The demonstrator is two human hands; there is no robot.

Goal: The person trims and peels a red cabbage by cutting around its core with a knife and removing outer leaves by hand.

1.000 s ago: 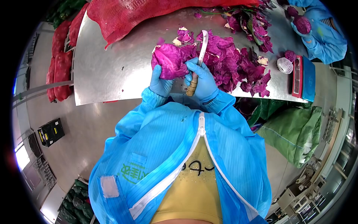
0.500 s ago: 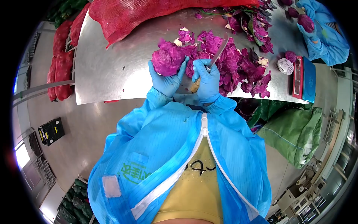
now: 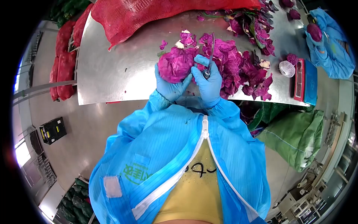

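My left hand [image 3: 170,86], in a blue glove, cups a purple cabbage [image 3: 175,65] from below and from the left, just above the metal table. Close on its right, my gloved right hand [image 3: 209,83] is closed round a knife [image 3: 212,50] whose blade points up and away from me. The thumb of that hand is near the cabbage's right side; whether it touches I cannot tell. The knife's handle is mostly hidden in the palm. Loose purple cabbage leaves [image 3: 229,61] lie heaped behind and to the right of my right hand.
A red mesh sack [image 3: 149,16] lies across the table's [image 3: 108,71] far side. At right stand a red and blue scale [image 3: 305,82], a white foam net [image 3: 286,68] and a small cabbage [image 3: 292,58]. A co-worker's gloved hand [image 3: 317,44] holds another cabbage. A green sack [image 3: 294,138] is below the table's edge.
The cabbage and my left hand have shifted right, nearer my right hand. My right hand has turned so the knife stands more upright. A small leaf piece now shows behind the cabbage.
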